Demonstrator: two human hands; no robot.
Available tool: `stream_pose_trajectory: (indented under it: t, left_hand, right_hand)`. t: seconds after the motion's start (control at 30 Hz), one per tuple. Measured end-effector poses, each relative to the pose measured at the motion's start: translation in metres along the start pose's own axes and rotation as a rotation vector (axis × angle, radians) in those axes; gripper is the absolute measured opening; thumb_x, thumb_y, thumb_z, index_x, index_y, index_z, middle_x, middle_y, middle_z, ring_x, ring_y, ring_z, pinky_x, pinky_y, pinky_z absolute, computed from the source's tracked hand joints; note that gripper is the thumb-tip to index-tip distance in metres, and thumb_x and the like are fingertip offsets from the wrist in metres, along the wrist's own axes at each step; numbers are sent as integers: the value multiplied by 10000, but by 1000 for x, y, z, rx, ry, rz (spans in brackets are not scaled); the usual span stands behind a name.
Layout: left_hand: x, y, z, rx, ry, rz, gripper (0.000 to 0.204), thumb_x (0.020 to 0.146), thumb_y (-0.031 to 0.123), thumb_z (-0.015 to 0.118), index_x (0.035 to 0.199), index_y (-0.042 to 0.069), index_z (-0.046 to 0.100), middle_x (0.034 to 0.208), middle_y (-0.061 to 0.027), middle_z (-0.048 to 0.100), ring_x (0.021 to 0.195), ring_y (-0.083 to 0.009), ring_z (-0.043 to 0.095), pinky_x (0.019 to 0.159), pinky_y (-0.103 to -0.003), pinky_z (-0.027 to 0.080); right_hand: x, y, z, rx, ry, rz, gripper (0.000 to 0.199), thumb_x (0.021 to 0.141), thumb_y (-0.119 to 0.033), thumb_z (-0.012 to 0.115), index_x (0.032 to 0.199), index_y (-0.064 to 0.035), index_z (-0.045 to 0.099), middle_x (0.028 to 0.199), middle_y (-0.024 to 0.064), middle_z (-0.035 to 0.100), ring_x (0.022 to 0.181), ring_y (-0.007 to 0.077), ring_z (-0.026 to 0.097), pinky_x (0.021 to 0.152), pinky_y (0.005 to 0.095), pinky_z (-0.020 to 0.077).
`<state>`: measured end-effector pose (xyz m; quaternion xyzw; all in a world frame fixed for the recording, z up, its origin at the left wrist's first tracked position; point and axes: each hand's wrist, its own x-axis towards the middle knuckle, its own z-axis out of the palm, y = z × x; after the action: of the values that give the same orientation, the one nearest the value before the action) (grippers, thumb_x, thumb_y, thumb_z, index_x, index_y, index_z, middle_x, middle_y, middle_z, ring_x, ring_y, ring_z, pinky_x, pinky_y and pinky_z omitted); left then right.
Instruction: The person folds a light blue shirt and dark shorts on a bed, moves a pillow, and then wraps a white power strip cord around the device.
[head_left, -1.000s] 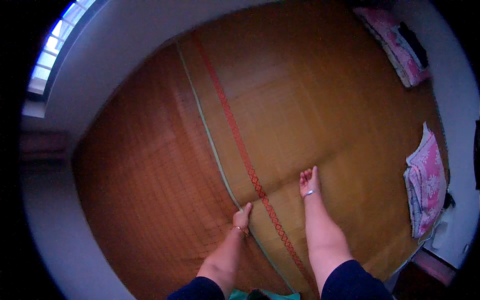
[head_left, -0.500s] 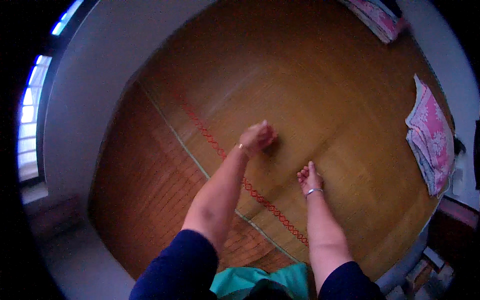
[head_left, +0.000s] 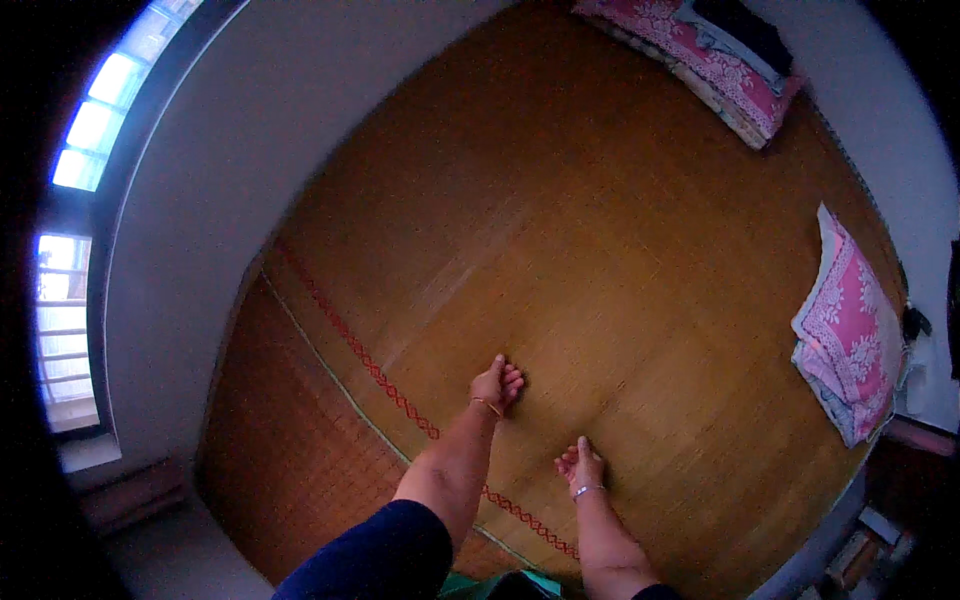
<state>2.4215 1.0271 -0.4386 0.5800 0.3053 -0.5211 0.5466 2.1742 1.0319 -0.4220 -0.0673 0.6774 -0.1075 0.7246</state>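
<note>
On the bed, place of the work: a woven bamboo mat (head_left: 620, 250) covers almost the whole bed; both hands lie on its near part, close to the person's body
Left hand: left hand (head_left: 497, 384) rests knuckles up on the mat, fingers curled loosely under, thumb pointing away from the body; holding nothing that can be seen; a thin bangle at the wrist
Right hand: right hand (head_left: 580, 465) lies flat and pressed on the mat, fingers together and narrow, pointing away from the body; empty; a bracelet at the wrist
Which hand is further out: the left hand, reaching past the right one and toward the mat's middle; the right hand sits nearer the body and slightly to the right
Mat from the hands: directly beneath both; most of its surface stretches up and to the right of them, toward the far end of the bed
Mat's near border: a red patterned edge strip (head_left: 390, 385) runs slantwise from upper left to lower right, passing just left of the left wrist and below the right hand; both hands lie on the inner side of it
Beyond the border: a darker under-mat (head_left: 290, 430) shows to the left
Elsewhere: a pink pillow (head_left: 845, 335) at the right edge and a folded pink quilt (head_left: 700, 60) at the far end, both well apart from the hands; a window (head_left: 75, 200) on the left wall
</note>
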Motion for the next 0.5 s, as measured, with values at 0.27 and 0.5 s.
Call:
stream_pose_trajectory:
  t: [0.27,0.5]
  left_hand:
    - [0,0,-3,61,-7,-44,301,816,387,534,786,88,535,699,-34,594,573,-156,561,455,-253,435]
    - [15,-12,-35,-7,-346,107,281,835,371,507,816,91,526,759,-26,582,653,-151,566,509,-263,444]
  right_hand:
    - [-5,0,0,36,2,0,350,767,-424,587,730,-82,522,597,45,545,526,196,570,464,287,443]
    - [-14,29,-2,196,-87,-323,314,803,-390,553,775,-78,540,667,60,577,608,181,588,518,285,456]
